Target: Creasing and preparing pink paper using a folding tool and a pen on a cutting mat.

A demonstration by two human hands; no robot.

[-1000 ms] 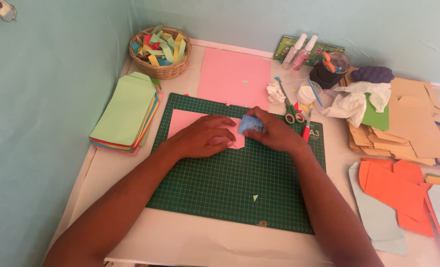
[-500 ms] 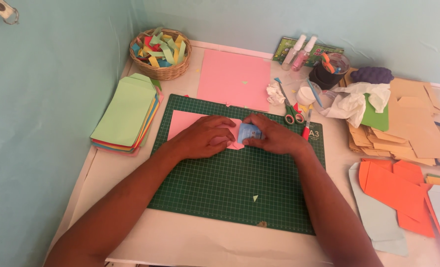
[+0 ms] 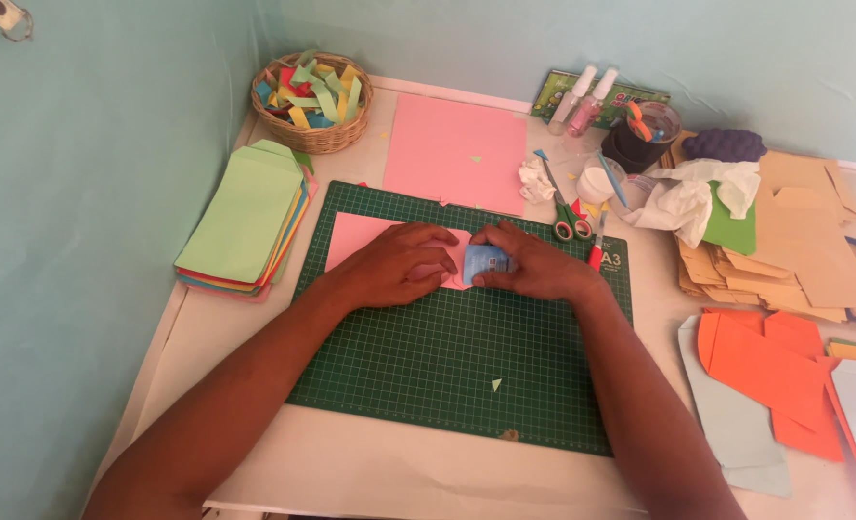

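Both hands, left hand (image 3: 399, 270) and right hand (image 3: 534, 273), flat on pink paper (image 3: 361, 241), half hiding it; fingers (image 3: 493, 237) now clamped on small blue piece (image 3: 486, 262), less covered than before.

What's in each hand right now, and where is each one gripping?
The right hand pinches a small blue piece by its right edge, against the pink paper. The left hand lies flat on that paper, gripping nothing.

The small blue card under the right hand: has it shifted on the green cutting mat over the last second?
Yes. The small blue card has slid slightly left along the green cutting mat, away from the green-handled scissors, with the right hand.
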